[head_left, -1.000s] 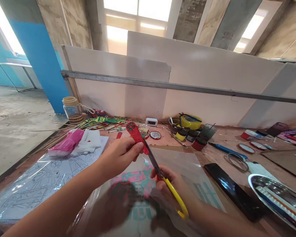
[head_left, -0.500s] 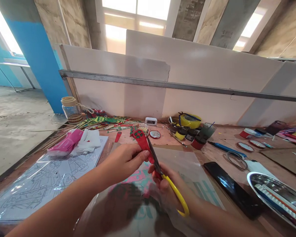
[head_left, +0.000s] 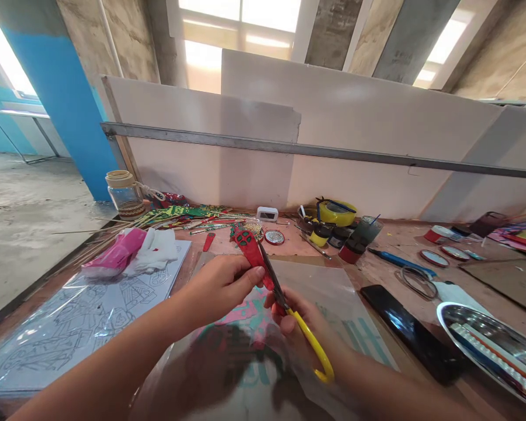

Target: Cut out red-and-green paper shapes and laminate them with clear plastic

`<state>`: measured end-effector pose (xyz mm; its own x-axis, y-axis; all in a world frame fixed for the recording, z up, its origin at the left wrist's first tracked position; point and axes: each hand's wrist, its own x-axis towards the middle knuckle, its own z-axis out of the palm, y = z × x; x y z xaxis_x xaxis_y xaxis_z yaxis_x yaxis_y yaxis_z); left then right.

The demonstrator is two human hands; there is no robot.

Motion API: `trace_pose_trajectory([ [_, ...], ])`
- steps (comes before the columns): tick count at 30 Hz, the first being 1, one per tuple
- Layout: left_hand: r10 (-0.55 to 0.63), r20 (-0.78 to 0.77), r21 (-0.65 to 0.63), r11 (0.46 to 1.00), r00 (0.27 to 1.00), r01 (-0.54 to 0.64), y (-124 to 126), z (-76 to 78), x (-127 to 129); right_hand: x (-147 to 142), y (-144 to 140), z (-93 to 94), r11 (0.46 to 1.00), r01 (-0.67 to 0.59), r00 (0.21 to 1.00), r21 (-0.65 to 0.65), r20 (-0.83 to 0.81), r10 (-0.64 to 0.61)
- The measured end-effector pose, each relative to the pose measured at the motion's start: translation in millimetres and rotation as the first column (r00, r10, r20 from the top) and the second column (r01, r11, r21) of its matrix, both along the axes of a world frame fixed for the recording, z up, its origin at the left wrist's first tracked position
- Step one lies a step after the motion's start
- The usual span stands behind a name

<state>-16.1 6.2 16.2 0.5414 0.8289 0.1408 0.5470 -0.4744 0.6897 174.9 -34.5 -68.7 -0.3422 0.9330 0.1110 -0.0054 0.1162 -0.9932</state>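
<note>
Between the thumb and fingers of my left hand (head_left: 228, 283) is a flat red cutout piece (head_left: 254, 252) with dark green spots at its rounded upper end. My right hand (head_left: 300, 318) is closed around scissors (head_left: 309, 336) with yellow handles and dark blades. The blades lie along the right edge of the red piece; whether they touch it I cannot tell. Below both hands spreads a clear plastic sheet (head_left: 315, 280) over pink and teal lettering. Part of the scissor handles is hidden by my right hand.
Line drawings (head_left: 87, 327) under plastic lie left, with a pink tissue pack (head_left: 114, 254) on them. A black phone (head_left: 405, 327) and a metal bowl (head_left: 447, 318) lie right. Paint jars (head_left: 319, 234), a glass jar (head_left: 123, 196) and thin sticks (head_left: 158, 219) line the back.
The whole view has shifted very slightly. Both hands, the red piece and the scissors keep nearly the same position.
</note>
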Motion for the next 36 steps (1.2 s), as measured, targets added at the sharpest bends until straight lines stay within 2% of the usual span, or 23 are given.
trace_pose_trajectory([
  [8,-0.034,0.044,-0.051,0.998,0.998,0.036,1.8,-2.0,-2.1,3.8,3.3,-5.2,1.0,0.003,0.999,0.02,0.045,-0.003],
  [18,-0.012,0.057,-0.064,0.998,0.998,0.015,1.3,-0.8,-1.5,0.5,0.7,1.0,1.0,0.005,1.0,0.014,0.014,-0.005],
  [26,-0.008,0.064,-0.08,0.997,0.998,0.013,-0.6,1.6,-1.4,1.8,0.3,-1.1,0.999,0.02,0.999,0.05,0.045,-0.023],
  [36,-0.084,0.15,-0.085,0.992,0.985,0.098,2.3,2.5,-6.2,-0.2,2.3,-1.4,0.998,0.058,0.998,0.011,0.015,-0.058],
])
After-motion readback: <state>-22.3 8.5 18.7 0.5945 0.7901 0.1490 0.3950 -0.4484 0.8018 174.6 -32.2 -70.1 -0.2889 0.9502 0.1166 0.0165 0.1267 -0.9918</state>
